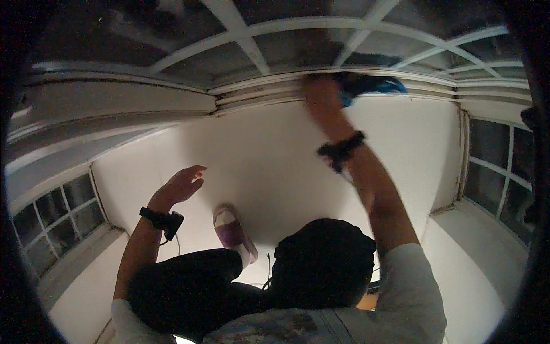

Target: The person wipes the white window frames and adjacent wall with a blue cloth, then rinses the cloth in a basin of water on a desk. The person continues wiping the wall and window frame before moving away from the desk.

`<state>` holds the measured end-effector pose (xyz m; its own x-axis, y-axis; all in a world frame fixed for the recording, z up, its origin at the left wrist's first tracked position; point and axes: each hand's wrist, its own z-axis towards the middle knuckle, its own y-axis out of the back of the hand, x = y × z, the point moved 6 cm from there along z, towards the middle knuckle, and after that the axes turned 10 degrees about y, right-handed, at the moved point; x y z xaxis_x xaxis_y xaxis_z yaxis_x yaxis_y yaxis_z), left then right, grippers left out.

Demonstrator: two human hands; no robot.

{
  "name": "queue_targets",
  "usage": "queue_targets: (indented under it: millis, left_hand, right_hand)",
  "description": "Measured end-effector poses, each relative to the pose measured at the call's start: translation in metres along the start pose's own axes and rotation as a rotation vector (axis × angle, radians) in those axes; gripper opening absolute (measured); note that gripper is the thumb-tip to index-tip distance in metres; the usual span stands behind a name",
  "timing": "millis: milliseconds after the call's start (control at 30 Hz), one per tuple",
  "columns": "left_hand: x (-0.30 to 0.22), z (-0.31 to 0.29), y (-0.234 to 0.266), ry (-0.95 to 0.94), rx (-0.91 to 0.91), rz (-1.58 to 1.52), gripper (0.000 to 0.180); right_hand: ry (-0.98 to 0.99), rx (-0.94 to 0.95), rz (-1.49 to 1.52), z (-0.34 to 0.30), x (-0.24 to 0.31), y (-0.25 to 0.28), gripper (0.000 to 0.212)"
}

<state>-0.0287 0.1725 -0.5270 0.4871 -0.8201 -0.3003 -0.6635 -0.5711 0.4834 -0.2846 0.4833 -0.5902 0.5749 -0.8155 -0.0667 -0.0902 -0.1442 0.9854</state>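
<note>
My right hand [322,94] reaches far forward to the base of the window, its fingers blurred and partly hidden. It grips a crumpled blue and dark cloth [378,85], which lies along the white window track [258,96]. My left hand [182,186] hovers over the white surface [258,143] at the left and holds nothing. Its thumb stands apart from the loosely bent fingers. A black device is strapped to each wrist.
Dark panes in a white grid frame [309,24] run along the far side. Smaller gridded windows flank me at the left [60,212] and right [510,149]. A white and purple slipper [234,234] is near my dark-clad knees [323,264]. Thin black cables hang nearby.
</note>
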Motion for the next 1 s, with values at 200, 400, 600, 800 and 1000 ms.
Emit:
queue_targets:
  millis: [200,400,600,800,1000]
  left_hand:
    - [0.039,-0.007,-0.018,0.117,0.13,-0.022,0.04]
    - [0.115,-0.023,-0.033,0.422,0.289,0.138,0.047]
    - [0.119,-0.024,-0.027,0.441,0.191,0.134,0.047]
    - [0.081,-0.014,-0.022,0.264,0.134,0.135,0.045]
    - [0.083,-0.014,-0.028,0.302,0.225,0.125,0.046]
  right_hand:
    - [0.766,0.202,1.28,0.048,0.195,0.053,0.023]
    - [0.416,0.319,1.052,-0.017,0.006,0.007,0.032]
    - [0.042,-0.349,0.815,-0.01,-0.053,0.062,0.022]
    - [0.641,-0.326,0.534,0.055,0.179,0.036,0.02]
    - [0.664,0.279,1.419,-0.04,0.139,-0.022,0.036]
